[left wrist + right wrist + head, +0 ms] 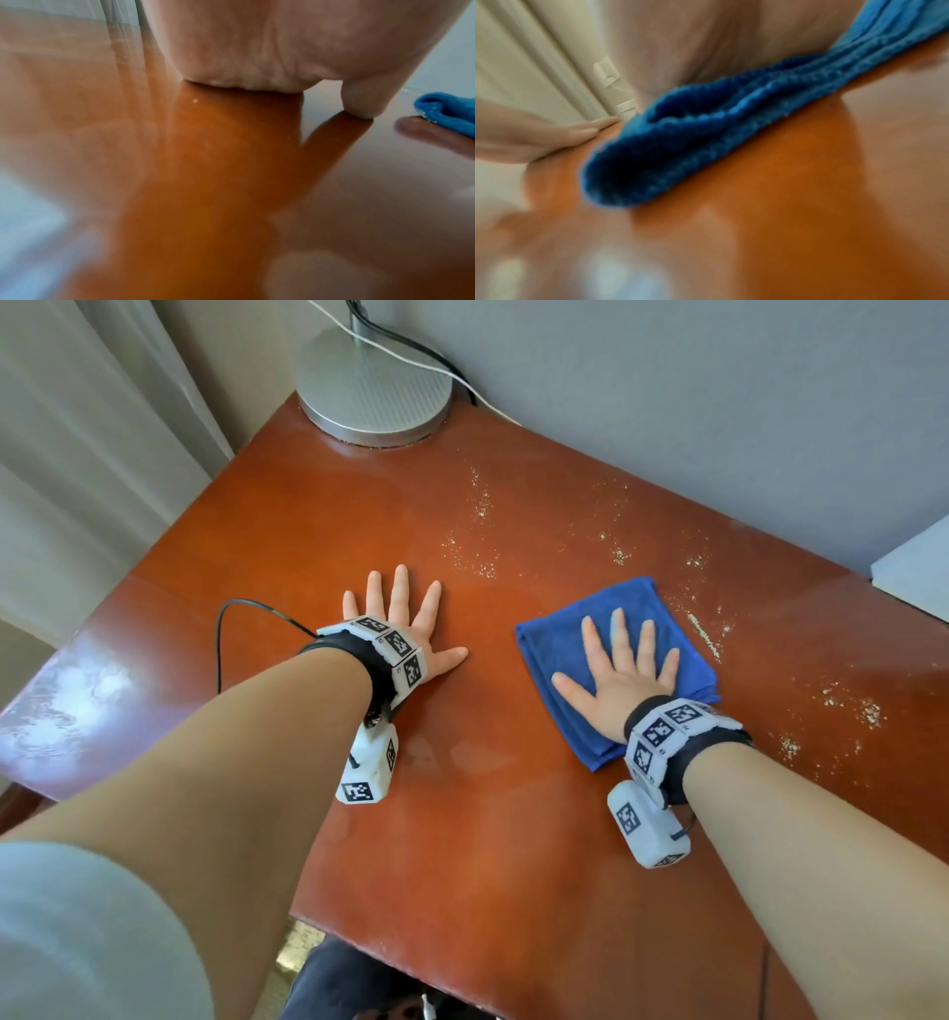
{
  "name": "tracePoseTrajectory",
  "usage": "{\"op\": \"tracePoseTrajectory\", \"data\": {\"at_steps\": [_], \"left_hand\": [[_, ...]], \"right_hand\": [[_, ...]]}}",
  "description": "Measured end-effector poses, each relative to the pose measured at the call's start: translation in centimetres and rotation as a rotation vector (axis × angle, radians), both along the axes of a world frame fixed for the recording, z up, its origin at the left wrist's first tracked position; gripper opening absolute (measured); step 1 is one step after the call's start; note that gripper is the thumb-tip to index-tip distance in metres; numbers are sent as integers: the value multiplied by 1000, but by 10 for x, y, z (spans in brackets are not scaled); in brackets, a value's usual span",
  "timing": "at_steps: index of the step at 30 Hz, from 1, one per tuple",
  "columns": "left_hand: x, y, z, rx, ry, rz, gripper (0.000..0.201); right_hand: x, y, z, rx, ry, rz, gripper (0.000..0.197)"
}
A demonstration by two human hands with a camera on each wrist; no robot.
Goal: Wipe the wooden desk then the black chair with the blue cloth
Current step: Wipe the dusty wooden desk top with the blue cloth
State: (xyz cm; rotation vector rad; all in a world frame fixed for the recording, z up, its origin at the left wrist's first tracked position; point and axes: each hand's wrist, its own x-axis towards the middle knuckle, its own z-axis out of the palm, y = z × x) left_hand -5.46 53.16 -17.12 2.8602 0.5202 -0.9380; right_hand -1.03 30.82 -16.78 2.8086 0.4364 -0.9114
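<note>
A folded blue cloth (560,654) lies on the reddish wooden desk (318,526). My right hand (621,660) presses flat on the cloth with fingers spread and straight. My left hand (405,618) rests flat on the bare desk to the cloth's left, fingers spread. Pale crumbs (482,505) are scattered across the far and right parts of the desk. In the left wrist view the palm (257,50) sits on the wood and the cloth's corner (447,109) shows at the right edge. The right wrist view shows the cloth's folded edge (706,130) under my palm. A dark chair part (334,978) shows below the desk's front edge.
A round grey lamp base (375,387) with cables stands at the desk's far corner by the wall. A white object (914,577) sits at the right edge. Curtains (77,454) hang on the left. A thin black wire (246,613) loops from my left wrist.
</note>
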Motion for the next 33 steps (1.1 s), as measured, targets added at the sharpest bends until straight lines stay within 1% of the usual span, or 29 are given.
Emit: {"op": "tracePoseTrajectory", "data": {"at_steps": [4, 6, 9, 12, 16, 18, 21, 24, 27, 30, 33], "left_hand": [[-6, 16, 5, -64, -49, -36, 89], [-9, 34, 9, -42, -66, 12, 99], [-4, 60, 12, -2, -28, 114, 120], [3, 67, 7, -19, 20, 124, 129], [5, 69, 2, -30, 31, 131, 133], [6, 70, 2, -29, 31, 125, 132], [6, 71, 1, -21, 36, 107, 132], [6, 71, 2, -33, 38, 109, 132], [5, 71, 3, -33, 39, 107, 132], [6, 71, 2, -31, 43, 107, 132], [6, 71, 1, -37, 43, 116, 133]], "right_hand": [[-20, 18, -1, 27, 7, 194, 75], [-20, 31, -4, 36, 6, 253, 76], [-4, 45, -6, 48, 32, 292, 79], [22, 45, -4, 38, 40, 264, 80], [46, 38, -2, 36, 8, 71, 80], [47, 37, -1, 26, -3, 25, 79], [32, 43, 0, 2, 6, 28, 77], [17, 65, -1, 3, 30, 128, 76], [29, 95, -4, 49, 25, 196, 78], [51, 105, -2, 77, 19, 183, 79], [70, 91, 0, 63, 13, 91, 79]]}}
